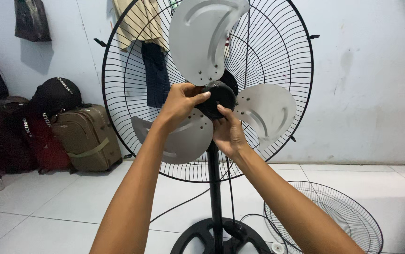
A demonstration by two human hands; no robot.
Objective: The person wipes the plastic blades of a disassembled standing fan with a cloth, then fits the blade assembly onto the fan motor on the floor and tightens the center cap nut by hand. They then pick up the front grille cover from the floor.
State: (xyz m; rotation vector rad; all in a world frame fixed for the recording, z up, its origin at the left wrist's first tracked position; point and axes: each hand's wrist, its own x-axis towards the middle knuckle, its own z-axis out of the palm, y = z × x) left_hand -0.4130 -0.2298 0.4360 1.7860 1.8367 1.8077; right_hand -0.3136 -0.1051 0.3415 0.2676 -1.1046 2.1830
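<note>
a: what is held, and where?

b: the black hub (220,98) at the middle of the fan is gripped from both sides. the left hand (180,102) is closed on its left edge, thumb laid over the front. the right hand (228,134) is cupped up from below, fingertips pressed to the hub's lower right. the hub sits where the three metal blades (202,42) meet, in front of the rear guard (277,61).

a: anything held inside anything?

b: the blades are ringed by the rear guard only; the front is left open. a second wire guard (334,211) is laid flat on the floor (61,202), beside the fan's round base (202,237) and well apart from the hands. by the wall a brown suitcase (87,138) and dark bags (52,96) are stacked; they are shut, so their contents cannot be seen.

a: what is hidden or cut off?

b: the motor behind the hub is mostly covered by the hub and hands. the top of the guard is cut off by the frame's upper edge, the base by the lower. clothes (155,70) hung on the wall are seen only through the wires. how the hub is fixed to its shaft cannot be made out.
</note>
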